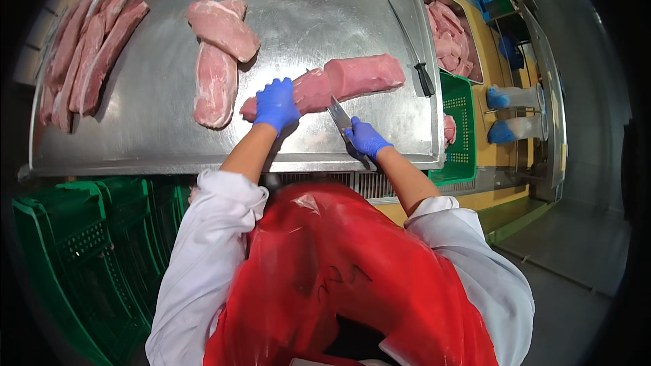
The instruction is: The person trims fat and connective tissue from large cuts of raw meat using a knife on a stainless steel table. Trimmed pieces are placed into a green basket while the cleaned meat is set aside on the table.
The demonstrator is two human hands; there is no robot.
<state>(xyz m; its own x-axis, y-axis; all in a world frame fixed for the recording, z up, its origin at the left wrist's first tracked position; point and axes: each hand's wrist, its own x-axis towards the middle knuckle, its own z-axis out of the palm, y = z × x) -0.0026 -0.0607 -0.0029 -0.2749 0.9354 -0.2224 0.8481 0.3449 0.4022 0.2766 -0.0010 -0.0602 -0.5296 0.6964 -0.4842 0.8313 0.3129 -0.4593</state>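
A long pink piece of meat (363, 72) lies crosswise on the steel table (305, 13), divided by a cut near its middle. My left hand (277, 105), in a blue glove, grips its left portion from above, fingers curled over it. My right hand (366, 139), also blue-gloved, is closed round the handle of a knife (339, 114), whose blade points up-left against the meat's near side at the cut. A long thin steel rod with a black handle (422, 78) lies to the right.
Two crossed meat pieces (213, 85) lie left of centre, several strips (95, 61) farther left. Right stand a metal tub of meat (451, 34), a green crate (461, 122) and two clear containers with blue contents (519, 95). Stacked green crates (61, 230) are below left.
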